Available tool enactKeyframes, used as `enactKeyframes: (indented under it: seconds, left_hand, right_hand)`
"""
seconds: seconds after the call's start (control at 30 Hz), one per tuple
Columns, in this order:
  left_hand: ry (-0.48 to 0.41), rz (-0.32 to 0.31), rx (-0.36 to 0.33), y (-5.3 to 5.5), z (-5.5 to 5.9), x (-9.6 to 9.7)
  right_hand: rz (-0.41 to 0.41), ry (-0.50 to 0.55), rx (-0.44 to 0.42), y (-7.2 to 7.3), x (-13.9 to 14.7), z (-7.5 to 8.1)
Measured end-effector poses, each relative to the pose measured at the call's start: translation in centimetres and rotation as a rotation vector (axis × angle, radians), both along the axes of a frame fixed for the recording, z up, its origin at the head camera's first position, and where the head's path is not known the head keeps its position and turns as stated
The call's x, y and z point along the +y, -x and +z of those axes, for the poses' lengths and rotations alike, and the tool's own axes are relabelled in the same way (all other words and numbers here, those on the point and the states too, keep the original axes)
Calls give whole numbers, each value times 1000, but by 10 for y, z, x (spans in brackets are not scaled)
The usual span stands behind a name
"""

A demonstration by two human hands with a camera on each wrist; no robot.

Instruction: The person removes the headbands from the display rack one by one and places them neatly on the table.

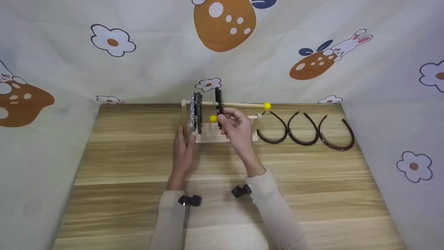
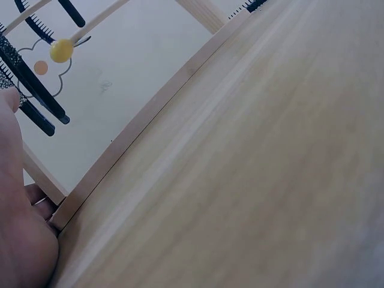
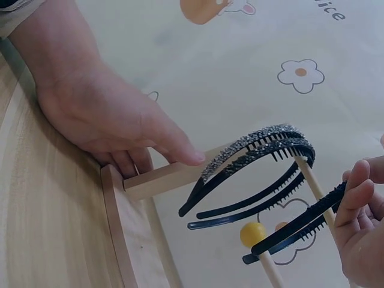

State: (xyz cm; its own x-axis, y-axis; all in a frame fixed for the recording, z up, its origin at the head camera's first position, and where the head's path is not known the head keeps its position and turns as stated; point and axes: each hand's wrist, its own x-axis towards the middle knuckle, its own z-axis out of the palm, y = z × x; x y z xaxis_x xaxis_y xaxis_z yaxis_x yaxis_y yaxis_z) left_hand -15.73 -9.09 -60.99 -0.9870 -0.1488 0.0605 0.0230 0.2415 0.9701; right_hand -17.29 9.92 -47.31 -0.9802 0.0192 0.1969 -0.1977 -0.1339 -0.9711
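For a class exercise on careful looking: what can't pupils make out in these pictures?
Head view: the left side of the leftmost loose headband, partly hidden behind the stand.
Left wrist view: left hand, cut by the left edge.
Right wrist view: right hand, cut by the right edge; it covers part of the held headband.

The sparkly bands [image 1: 193, 114] carry a rough, glittering crust on smooth black plastic; the loose bands [image 1: 274, 141] look like glossy dark plastic. The rack [image 1: 210, 138] is smooth, matt wood, its balls [image 1: 266, 106] smooth. The counter [image 1: 215, 166] has a smooth wood-grain finish, the sleeves [image 1: 275, 208] matt cloth.
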Motion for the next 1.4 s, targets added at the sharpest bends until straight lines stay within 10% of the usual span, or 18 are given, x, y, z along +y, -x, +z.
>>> enactKeyframes:
  seconds: [1.4]
  left_hand:
    - [17, 6, 14, 0, -2, -2]
  right_hand:
    - [-94, 56, 134, 11, 29, 8]
